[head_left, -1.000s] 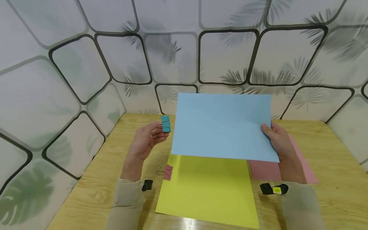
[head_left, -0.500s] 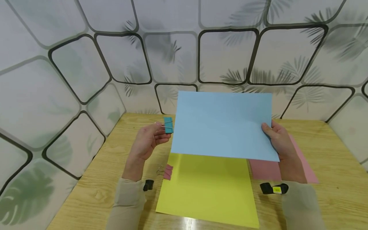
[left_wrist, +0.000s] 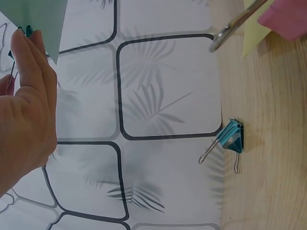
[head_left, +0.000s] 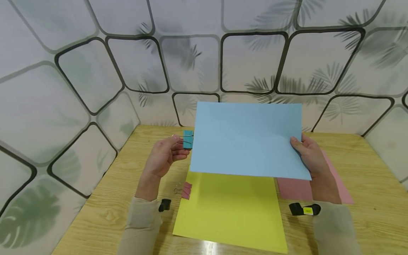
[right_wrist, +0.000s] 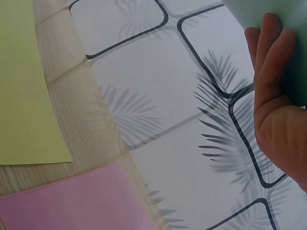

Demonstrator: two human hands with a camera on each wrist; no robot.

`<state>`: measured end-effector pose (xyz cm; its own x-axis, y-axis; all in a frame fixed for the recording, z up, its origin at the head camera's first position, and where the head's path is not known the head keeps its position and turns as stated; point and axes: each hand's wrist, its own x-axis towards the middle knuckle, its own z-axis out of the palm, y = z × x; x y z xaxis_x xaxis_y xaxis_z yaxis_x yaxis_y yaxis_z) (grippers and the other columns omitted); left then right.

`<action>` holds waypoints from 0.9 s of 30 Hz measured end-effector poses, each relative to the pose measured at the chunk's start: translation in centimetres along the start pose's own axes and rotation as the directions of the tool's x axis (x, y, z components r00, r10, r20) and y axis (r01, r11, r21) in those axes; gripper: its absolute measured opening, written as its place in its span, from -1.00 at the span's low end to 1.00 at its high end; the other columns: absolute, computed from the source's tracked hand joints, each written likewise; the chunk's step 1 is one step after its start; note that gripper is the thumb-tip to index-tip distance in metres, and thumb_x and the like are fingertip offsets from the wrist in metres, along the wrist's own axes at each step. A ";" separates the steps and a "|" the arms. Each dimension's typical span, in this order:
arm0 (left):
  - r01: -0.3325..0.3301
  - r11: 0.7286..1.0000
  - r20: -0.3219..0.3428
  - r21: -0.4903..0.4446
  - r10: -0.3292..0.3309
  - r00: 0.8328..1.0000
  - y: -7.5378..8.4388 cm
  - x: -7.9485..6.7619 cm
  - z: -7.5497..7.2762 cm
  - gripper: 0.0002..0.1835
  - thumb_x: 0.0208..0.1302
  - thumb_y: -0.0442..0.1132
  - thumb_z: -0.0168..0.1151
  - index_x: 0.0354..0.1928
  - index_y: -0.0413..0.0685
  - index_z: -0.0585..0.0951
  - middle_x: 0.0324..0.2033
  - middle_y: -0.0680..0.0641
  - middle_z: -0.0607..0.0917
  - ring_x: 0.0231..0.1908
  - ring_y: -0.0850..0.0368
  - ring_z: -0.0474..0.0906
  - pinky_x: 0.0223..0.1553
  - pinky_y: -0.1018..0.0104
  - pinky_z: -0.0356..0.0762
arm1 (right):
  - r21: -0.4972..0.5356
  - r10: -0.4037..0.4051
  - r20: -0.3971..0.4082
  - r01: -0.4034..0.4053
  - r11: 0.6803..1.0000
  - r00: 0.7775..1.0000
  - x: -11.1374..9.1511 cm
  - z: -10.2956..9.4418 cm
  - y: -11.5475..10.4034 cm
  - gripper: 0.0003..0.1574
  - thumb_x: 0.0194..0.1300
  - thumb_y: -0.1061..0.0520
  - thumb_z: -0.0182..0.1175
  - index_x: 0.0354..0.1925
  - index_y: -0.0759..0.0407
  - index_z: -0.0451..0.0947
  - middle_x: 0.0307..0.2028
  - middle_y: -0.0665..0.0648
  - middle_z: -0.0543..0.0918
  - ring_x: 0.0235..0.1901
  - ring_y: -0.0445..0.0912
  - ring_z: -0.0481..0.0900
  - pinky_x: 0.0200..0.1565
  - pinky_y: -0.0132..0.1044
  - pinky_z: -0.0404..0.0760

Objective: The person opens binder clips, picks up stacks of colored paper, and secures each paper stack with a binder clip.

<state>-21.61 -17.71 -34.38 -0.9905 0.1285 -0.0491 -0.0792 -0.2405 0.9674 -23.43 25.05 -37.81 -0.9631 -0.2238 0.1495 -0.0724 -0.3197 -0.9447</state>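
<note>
My left hand (head_left: 164, 156) pinches a teal binder clip (head_left: 188, 139) by its wire handles. The clip's body is right at the left edge of a blue sheet of paper (head_left: 248, 138), which is held up above the table. My right hand (head_left: 310, 156) grips the sheet's right edge, thumb on the near face and fingers behind it. Below lies a yellow sheet (head_left: 229, 212) with a pink binder clip (head_left: 186, 190) on its left edge. In the left wrist view, the fingers (left_wrist: 36, 67) lie against the sheet and mostly hide the held clip.
Pink paper (head_left: 338, 184) lies on the wooden table (head_left: 105, 219), right of the yellow sheet and partly behind the right forearm. Another teal binder clip (left_wrist: 232, 136) rests on the table in the left wrist view. A patterned wall (head_left: 194, 71) borders the table behind and at left.
My left hand has moved slightly right, bringing the teal binder clip from a small gap up to the blue sheet's left edge. The right hand and sheet have barely shifted.
</note>
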 end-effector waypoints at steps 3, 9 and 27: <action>0.007 1.000 0.002 -0.004 -0.007 1.000 0.0 -0.1 0.0 -0.67 0.57 -0.18 -0.06 -0.01 -0.40 0.44 -0.46 -0.04 0.66 -0.43 0.19 0.71 -0.30 0.37 0.71 | 0.003 -0.002 0.008 0.002 1.000 1.000 0.0 -0.1 0.0 -0.70 0.55 0.14 -0.02 0.18 -0.06 0.41 -0.22 0.01 0.76 -0.33 -0.15 0.76 -0.35 -0.31 0.73; 0.015 1.000 -0.009 -0.013 -0.015 1.000 0.0 -0.1 0.0 -0.73 0.57 -0.19 -0.05 -0.13 -0.30 0.50 -0.49 -0.04 0.63 -0.46 0.17 0.71 -0.34 0.38 0.71 | 0.024 -0.002 0.018 0.002 1.000 1.000 0.0 -0.2 0.1 -0.70 0.56 0.16 -0.03 0.17 -0.05 0.43 -0.22 0.02 0.76 -0.32 -0.13 0.76 -0.35 -0.29 0.73; 0.017 0.999 -0.018 0.029 -0.016 1.000 -0.2 0.1 0.1 -0.71 0.56 -0.18 -0.03 -0.10 -0.33 0.52 -0.45 -0.04 0.66 -0.48 0.20 0.70 -0.35 0.39 0.70 | -0.010 0.014 0.006 -0.014 1.000 1.000 -0.1 -0.5 0.0 -0.69 0.56 0.14 -0.02 0.21 -0.01 0.35 -0.21 0.01 0.76 -0.32 -0.12 0.77 -0.36 -0.27 0.73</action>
<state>-21.65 -17.58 -34.58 -0.9910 0.1145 -0.0692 -0.0923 -0.2105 0.9732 -23.44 25.50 -38.00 -0.9626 -0.2333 0.1378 -0.0615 -0.3072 -0.9496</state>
